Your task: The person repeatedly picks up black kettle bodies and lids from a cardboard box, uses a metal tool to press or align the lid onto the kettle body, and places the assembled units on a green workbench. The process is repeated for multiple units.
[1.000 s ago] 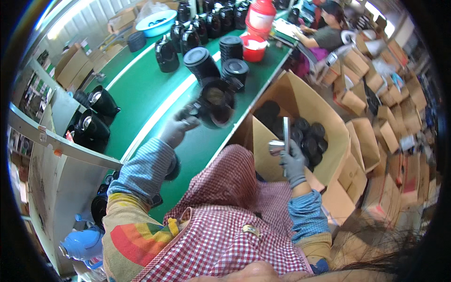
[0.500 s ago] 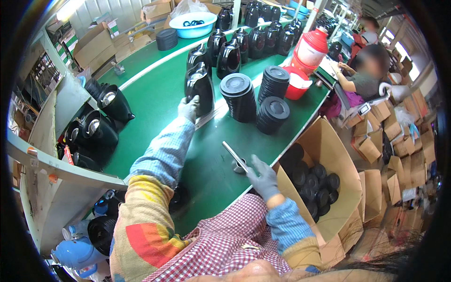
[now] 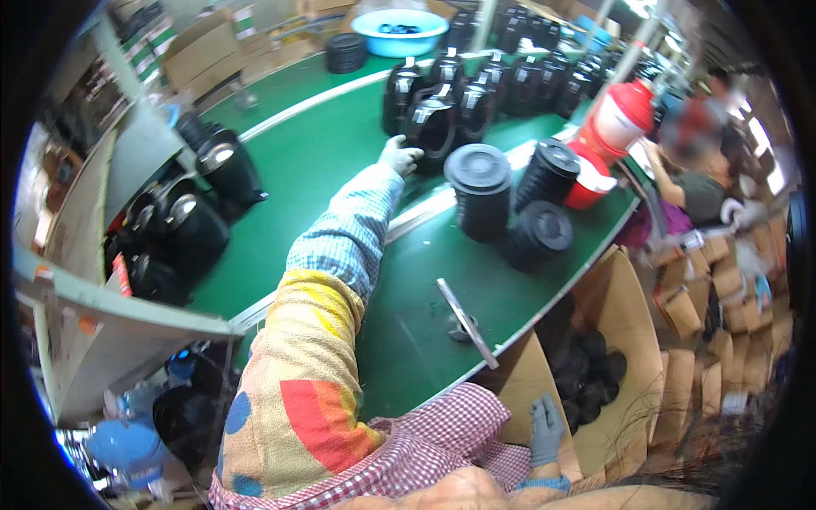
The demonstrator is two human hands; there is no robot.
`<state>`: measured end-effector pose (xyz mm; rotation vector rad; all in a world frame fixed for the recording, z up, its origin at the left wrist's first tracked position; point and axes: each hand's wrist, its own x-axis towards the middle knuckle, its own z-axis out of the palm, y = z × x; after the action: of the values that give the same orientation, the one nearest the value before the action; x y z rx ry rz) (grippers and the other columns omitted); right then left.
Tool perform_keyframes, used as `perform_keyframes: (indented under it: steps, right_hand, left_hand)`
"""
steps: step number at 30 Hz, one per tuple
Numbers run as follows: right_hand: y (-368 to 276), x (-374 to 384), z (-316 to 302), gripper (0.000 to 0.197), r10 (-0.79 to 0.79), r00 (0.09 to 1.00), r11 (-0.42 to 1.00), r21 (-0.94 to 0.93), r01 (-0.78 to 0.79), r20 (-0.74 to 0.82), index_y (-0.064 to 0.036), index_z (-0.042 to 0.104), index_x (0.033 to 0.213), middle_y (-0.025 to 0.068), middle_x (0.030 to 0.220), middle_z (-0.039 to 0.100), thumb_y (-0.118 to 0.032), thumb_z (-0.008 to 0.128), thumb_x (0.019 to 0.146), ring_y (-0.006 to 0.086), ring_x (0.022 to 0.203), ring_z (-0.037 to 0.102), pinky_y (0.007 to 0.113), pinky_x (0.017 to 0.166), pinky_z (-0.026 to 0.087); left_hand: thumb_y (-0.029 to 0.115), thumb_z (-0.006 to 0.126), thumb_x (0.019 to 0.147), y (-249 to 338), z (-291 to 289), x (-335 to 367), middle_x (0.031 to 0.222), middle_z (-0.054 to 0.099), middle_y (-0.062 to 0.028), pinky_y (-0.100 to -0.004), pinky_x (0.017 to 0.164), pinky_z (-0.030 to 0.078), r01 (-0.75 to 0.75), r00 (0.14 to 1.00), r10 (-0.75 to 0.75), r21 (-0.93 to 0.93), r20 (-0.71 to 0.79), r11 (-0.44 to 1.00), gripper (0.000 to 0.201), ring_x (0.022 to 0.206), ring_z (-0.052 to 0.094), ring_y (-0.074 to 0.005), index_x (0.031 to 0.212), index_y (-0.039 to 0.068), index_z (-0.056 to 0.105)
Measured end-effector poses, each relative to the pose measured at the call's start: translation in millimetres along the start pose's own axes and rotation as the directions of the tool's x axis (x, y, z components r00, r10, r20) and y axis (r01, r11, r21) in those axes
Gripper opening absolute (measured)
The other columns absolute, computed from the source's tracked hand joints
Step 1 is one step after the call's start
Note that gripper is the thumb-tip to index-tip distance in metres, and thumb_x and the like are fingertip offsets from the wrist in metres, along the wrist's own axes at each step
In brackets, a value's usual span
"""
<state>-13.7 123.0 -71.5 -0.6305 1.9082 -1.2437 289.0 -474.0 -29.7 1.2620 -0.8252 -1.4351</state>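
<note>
Grey gloves (image 3: pixel 546 435), blue oversleeves (image 3: pixel 351 223), gingham apron (image 3: pixel 455 418)

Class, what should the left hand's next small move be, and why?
The left hand should probably draw back from the black jug it reaches toward: that jug stands on the green table, close to other black jugs, so it seems to need no steadying.

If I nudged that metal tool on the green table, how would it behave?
The metal tool looks shiny and solid, so it's probably stiff and heavyish for its size. Its long bar would likely stop it rolling far. One end reaches the edge of the green table, so a nudge might tip it off.
</note>
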Motion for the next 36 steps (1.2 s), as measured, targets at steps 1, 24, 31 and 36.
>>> perform_keyframes:
  steps: [1, 24, 31, 36]
  right_hand:
    - [7.0, -1.2, -3.0, 0.044, -0.007, 1.0, 1.0, -0.017, 0.008, 0.009, 0.0076, 0.055, 0.139, 0.0119, 0.121, 0.067, -0.015, 0.062, 0.102, 0.0157, 0.104, 0.064, 0.028, 0.088, 0.053]
    - [-154.3, -33.2, 34.4, 0.051, -0.521, 0.791, 0.81, -0.108, 0.577, 0.322, 0.0066, 0.049, 0.144, 0.0129, 0.134, 0.062, -0.019, 0.061, 0.102, 0.0153, 0.103, 0.066, 0.029, 0.092, 0.053]
    - [-206.0, -48.0, 47.7, 0.073, -0.483, 0.757, 0.869, 0.135, 0.476, 0.439, 0.0062, 0.032, 0.155, 0.0179, 0.15, 0.049, -0.041, 0.055, 0.105, 0.0217, 0.124, 0.055, 0.029, 0.104, 0.044]
    - [-167.1, -84.2, -12.6, 0.058, -0.25, 0.909, 0.966, 0.146, 0.212, 0.333, 0.0075, 0.042, 0.149, 0.0036, 0.097, 0.062, -0.003, 0.054, 0.093, 0.0062, 0.075, 0.053, 0.02, 0.063, 0.042]
  left_hand:
    - [0.012, 0.077, 0.079, 11.3, -20.2, -15.4, 0.126, 0.062, -0.0176, -0.0396, 0.098, 0.052, -0.258, 0.941, 0.334, 0.537, -0.048, 0.803, 0.066, 0.11, 0.064, -0.0283, 0.14, 0.004, 0.053]
    - [0.016, 0.086, 0.056, 152.2, -137.5, -263.0, 0.12, 0.064, -0.0156, -0.0469, 0.097, 0.047, -0.671, 0.391, 0.612, 0.668, 0.687, -0.322, 0.044, 0.111, 0.06, -0.0392, 0.094, 0.005, 0.066]
    - [0.012, 0.08, 0.064, 56.2, -24.5, -454.6, 0.134, 0.058, -0.0194, -0.0547, 0.1, 0.047, -0.999, 0.003, 0.368, 0.02, 0.93, -0.043, 0.039, 0.121, 0.057, -0.0401, 0.099, 0.007, 0.062]
    - [0.012, 0.077, 0.069, 8.9, 6.0, -504.6, 0.142, 0.053, -0.0228, -0.0581, 0.11, 0.04, -0.969, -0.222, 0.363, -0.245, 0.905, 0.018, 0.043, 0.131, 0.053, -0.0399, 0.109, 0.004, 0.064]
